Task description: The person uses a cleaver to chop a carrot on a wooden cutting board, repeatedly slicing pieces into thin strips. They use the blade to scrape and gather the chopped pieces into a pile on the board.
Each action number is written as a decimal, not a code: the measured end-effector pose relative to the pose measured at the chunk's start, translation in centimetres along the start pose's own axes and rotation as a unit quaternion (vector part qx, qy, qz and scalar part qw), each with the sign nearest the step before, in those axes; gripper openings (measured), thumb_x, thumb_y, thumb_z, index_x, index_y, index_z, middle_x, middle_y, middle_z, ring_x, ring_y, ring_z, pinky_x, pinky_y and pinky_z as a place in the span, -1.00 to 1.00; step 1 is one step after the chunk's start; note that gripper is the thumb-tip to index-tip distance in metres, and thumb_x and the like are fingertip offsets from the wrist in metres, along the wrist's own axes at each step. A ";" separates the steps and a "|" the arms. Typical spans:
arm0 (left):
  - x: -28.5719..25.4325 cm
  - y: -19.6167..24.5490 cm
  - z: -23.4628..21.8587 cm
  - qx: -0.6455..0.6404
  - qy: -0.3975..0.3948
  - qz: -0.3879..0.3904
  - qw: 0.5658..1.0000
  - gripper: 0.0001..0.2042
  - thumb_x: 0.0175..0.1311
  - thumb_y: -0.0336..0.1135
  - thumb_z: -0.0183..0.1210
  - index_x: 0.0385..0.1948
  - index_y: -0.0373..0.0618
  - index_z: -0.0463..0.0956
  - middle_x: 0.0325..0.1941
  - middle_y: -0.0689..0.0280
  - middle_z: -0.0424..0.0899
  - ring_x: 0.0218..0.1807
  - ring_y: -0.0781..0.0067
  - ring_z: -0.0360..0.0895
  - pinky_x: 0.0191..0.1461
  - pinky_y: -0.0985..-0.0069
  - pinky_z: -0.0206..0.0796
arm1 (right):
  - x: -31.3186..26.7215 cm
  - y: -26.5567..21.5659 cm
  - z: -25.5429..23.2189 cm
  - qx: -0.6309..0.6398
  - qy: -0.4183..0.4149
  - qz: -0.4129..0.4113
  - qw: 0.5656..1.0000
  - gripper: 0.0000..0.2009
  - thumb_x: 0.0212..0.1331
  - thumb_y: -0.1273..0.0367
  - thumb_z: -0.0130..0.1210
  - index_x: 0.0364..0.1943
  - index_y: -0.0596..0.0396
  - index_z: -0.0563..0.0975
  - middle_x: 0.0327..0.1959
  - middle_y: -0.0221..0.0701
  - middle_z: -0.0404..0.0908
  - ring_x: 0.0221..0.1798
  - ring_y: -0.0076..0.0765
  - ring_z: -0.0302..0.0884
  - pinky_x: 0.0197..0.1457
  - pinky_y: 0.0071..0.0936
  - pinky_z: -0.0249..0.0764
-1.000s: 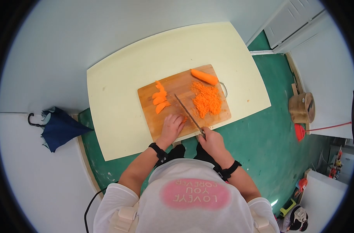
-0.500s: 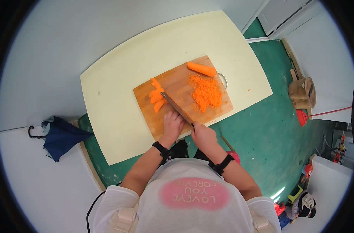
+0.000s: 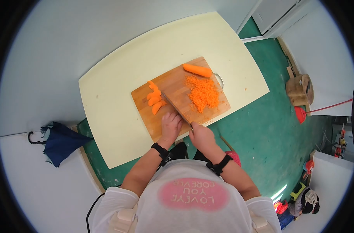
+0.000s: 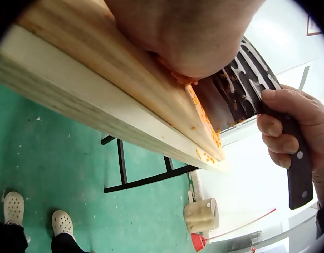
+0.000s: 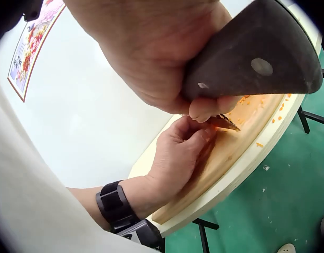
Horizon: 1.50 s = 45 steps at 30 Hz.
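Down at the near edge of the wooden cutting board, the right hand is clenching its fingers round the dark handle of a knife, and the blade is running away from those fingers, slantwise across the board toward the carrot slices. Just beside the blade, the left hand is resting on the board with its fingers curled under, pressing down on a small orange carrot piece that is mostly hidden beneath them; whether they are pinching it or only pinning it cannot be told. The flat of the blade is lying against the left knuckles, and orange bits are clinging to the steel. Beyond the right fingertips a heap of finely chopped carrot is lying on the board, and past that heap an uncut carrot chunk is sitting near the far edge. The board itself is lying on a pale yellow table.
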<state>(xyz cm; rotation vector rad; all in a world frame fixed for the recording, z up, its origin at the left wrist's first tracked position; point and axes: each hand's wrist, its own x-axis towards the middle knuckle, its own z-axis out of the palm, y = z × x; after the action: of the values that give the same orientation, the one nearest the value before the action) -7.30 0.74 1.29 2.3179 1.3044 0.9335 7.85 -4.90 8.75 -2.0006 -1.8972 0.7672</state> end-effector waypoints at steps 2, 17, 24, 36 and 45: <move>-0.2 0.1 0.1 0.005 -0.011 -0.008 1.000 -0.80 -0.14 -0.48 0.31 -0.41 -0.13 0.57 -0.30 0.26 0.59 -0.18 0.13 0.47 -0.13 0.26 0.26 | 0.9 0.1 0.5 0.006 -0.002 0.007 1.000 -0.82 0.19 0.30 0.06 -0.30 0.15 0.50 -0.54 -0.07 0.61 -0.47 0.09 0.61 -0.37 -0.06 0.54; 0.2 0.1 -0.1 -0.018 0.014 0.004 1.000 -0.84 -0.07 -0.48 0.30 -0.42 -0.13 0.54 -0.35 0.23 0.55 -0.23 0.10 0.45 -0.19 0.26 0.25 | 0.5 -0.3 -0.2 0.034 0.000 0.005 0.999 -0.82 0.17 0.32 0.07 -0.35 0.18 0.51 -0.57 -0.05 0.59 -0.47 0.12 0.61 -0.36 -0.01 0.53; 0.4 0.3 -0.8 -0.020 0.001 0.004 1.000 -0.82 -0.05 -0.48 0.27 -0.37 -0.15 0.54 -0.30 0.20 0.56 -0.20 0.07 0.46 -0.14 0.25 0.28 | 2.7 -1.1 0.4 0.047 -0.027 0.038 0.998 -0.78 0.20 0.30 0.03 -0.21 0.18 0.51 -0.52 0.01 0.61 -0.39 0.19 0.61 -0.28 0.04 0.52; -0.2 0.2 -1.0 -0.033 -0.002 0.035 0.999 -0.73 -0.06 -0.47 0.33 -0.27 -0.13 0.51 -0.17 0.19 0.56 -0.13 0.09 0.47 -0.08 0.25 0.31 | 2.8 0.5 1.3 0.100 0.007 0.057 0.993 -0.76 0.17 0.31 0.07 -0.18 0.17 0.49 -0.49 0.01 0.61 -0.37 0.23 0.59 -0.27 0.06 0.51; -0.4 -0.1 -0.5 -0.029 0.001 0.022 0.999 -0.82 -0.06 -0.50 0.31 -0.38 -0.15 0.54 -0.24 0.22 0.57 -0.17 0.09 0.47 -0.11 0.26 0.29 | -0.6 -0.6 -0.5 0.050 0.022 0.029 0.998 -0.83 0.15 0.34 0.09 -0.28 0.17 0.50 -0.52 -0.03 0.61 -0.42 0.13 0.62 -0.33 -0.01 0.54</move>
<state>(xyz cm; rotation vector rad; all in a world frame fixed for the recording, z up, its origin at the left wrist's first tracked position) -7.84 0.42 1.44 2.3108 1.2145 0.9745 7.64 -5.35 9.61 -2.0022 -1.7494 0.8097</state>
